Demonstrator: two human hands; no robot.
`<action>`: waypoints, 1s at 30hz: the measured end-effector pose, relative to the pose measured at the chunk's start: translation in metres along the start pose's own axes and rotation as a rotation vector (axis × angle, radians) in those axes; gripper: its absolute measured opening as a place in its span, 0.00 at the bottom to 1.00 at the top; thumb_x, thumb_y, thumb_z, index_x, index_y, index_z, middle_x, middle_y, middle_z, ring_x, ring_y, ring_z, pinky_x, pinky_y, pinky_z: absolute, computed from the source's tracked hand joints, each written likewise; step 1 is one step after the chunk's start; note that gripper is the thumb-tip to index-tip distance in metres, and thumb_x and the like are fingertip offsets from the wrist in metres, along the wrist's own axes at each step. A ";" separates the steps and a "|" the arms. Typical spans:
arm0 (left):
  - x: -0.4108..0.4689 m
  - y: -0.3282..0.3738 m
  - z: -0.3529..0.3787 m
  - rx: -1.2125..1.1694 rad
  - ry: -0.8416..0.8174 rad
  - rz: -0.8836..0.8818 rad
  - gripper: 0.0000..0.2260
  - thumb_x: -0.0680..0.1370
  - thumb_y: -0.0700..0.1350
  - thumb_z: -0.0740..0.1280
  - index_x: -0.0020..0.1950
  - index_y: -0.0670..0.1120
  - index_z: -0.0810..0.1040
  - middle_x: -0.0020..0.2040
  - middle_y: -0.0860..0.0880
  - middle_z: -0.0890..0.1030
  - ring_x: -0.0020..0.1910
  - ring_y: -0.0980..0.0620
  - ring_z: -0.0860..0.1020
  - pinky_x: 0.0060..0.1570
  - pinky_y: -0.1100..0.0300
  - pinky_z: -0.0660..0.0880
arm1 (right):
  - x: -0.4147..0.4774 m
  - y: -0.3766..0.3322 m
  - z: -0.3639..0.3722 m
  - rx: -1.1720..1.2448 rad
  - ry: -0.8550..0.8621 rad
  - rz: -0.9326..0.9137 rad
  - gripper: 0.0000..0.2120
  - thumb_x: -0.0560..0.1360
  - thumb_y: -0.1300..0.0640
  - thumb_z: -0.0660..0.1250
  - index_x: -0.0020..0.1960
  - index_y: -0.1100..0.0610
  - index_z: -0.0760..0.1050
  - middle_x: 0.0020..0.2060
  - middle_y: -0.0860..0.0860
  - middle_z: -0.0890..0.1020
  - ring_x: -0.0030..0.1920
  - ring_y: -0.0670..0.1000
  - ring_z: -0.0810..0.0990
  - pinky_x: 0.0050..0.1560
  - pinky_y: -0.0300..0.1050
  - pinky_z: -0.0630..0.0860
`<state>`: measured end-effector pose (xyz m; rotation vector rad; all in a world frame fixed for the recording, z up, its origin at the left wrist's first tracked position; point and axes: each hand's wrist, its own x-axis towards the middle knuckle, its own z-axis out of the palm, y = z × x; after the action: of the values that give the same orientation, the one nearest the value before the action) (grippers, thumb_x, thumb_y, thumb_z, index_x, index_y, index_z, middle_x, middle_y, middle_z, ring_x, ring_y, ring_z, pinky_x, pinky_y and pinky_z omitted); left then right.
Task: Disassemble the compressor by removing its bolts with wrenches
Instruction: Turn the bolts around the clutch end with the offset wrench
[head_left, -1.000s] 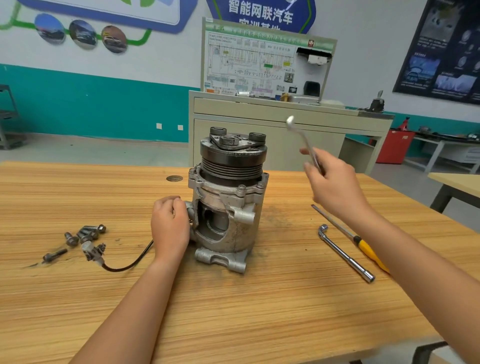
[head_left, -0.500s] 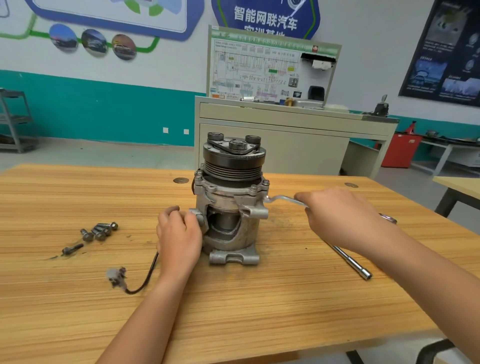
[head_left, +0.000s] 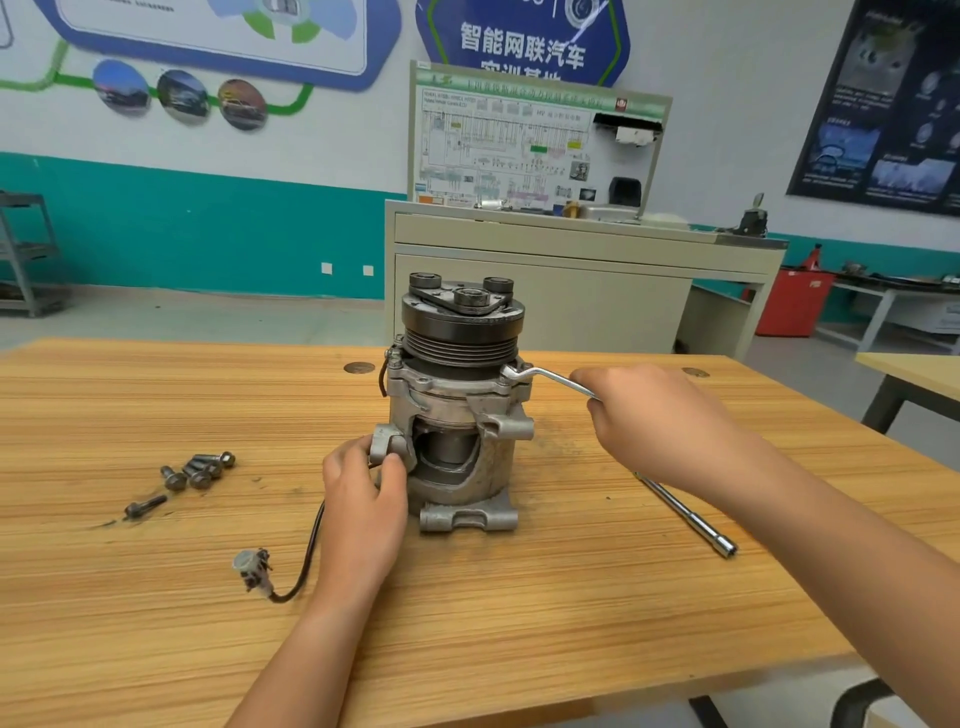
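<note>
Since a handful of loose bolts (head_left: 200, 470) lies on the counter (head_left: 519, 623) well to the left of the compressor (head_left: 457, 415), we judge the job partly done: some fasteners are out, yet the body is in one piece, with the pulley on top and the front plate seated on the housing. The compressor stands upright near the middle of the counter, so its long axis runs straight up and down. The pulley end points at the ceiling and the cast foot at the bottom faces us. Our left hand (head_left: 363, 499) steadies it, the grip curled round a lug low on the housing's left side. Our right hand (head_left: 654, 421) has its grip wrapped round the handle of a wrench (head_left: 550, 376), whose head sits on a bolt at the right edge of the upper flange. The wrench lies close to level, its long axis running from that bolt out to our right. We reckon this bolt and the others round the flange are left to undo before the halves can part. A socket bar (head_left: 691, 514) lies on the counter to the right, partly hidden by the right hand.
</note>
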<state>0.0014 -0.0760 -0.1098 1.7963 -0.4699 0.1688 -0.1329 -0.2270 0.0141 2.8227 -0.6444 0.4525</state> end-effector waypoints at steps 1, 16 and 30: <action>-0.001 0.000 0.000 0.006 0.000 0.003 0.16 0.80 0.43 0.58 0.68 0.42 0.69 0.69 0.47 0.65 0.58 0.59 0.64 0.54 0.66 0.58 | -0.001 -0.004 -0.003 -0.037 -0.009 -0.005 0.14 0.76 0.63 0.56 0.58 0.52 0.71 0.34 0.48 0.70 0.36 0.51 0.71 0.33 0.44 0.67; 0.001 -0.004 0.002 0.021 0.013 0.009 0.16 0.80 0.40 0.57 0.67 0.40 0.69 0.69 0.46 0.65 0.60 0.55 0.66 0.55 0.67 0.58 | -0.003 -0.023 -0.027 -0.492 -0.083 -0.222 0.11 0.79 0.60 0.52 0.57 0.60 0.70 0.28 0.49 0.61 0.25 0.49 0.60 0.22 0.41 0.56; 0.003 -0.005 0.000 0.018 0.009 0.011 0.15 0.80 0.37 0.55 0.65 0.41 0.71 0.68 0.46 0.66 0.55 0.59 0.65 0.54 0.68 0.59 | 0.081 0.017 0.037 -0.409 0.162 -0.334 0.19 0.75 0.69 0.55 0.64 0.60 0.65 0.53 0.54 0.79 0.54 0.55 0.76 0.65 0.49 0.61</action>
<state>0.0067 -0.0757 -0.1134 1.8099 -0.4729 0.1894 -0.0621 -0.2828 0.0091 2.4083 -0.1957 0.4243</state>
